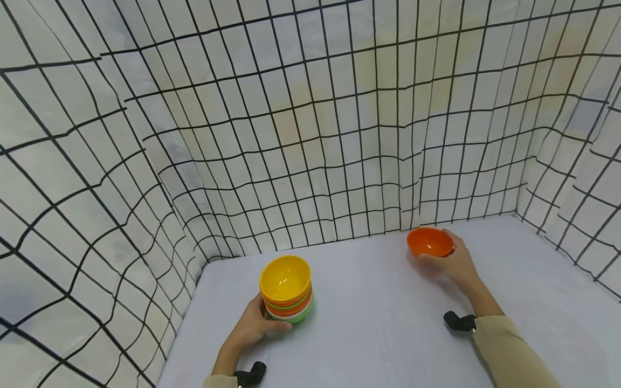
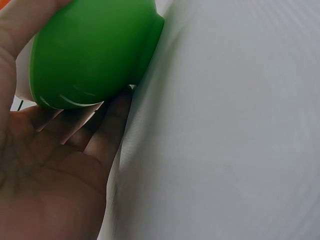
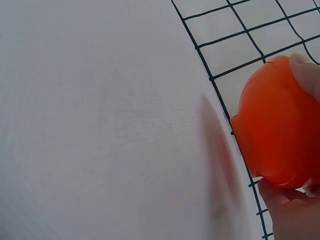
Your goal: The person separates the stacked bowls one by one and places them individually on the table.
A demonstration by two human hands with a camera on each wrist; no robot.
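A stack of nested bowls point(image 1: 286, 280), yellow on top with orange, white and green rims below, stands on the left part of the table. My left hand point(image 1: 254, 323) holds the stack low on its near left side, thumb across the front and fingers behind. The lowest, green bowl point(image 2: 97, 50) has its foot close against the cloth in the left wrist view. Over at the back right, my right hand point(image 1: 453, 261) grips a single orange bowl point(image 1: 429, 242) by its right side. In the right wrist view that orange bowl point(image 3: 280, 125) is lifted off the cloth, its shadow beneath.
White cloth covers the table point(image 1: 359, 302). White walls with a black grid point(image 1: 310, 134) rise along its back and both sides, with the back wall just behind the orange bowl. A black wrist camera point(image 1: 458, 321) sits at the right wrist, another point(image 1: 251, 373) at the left.
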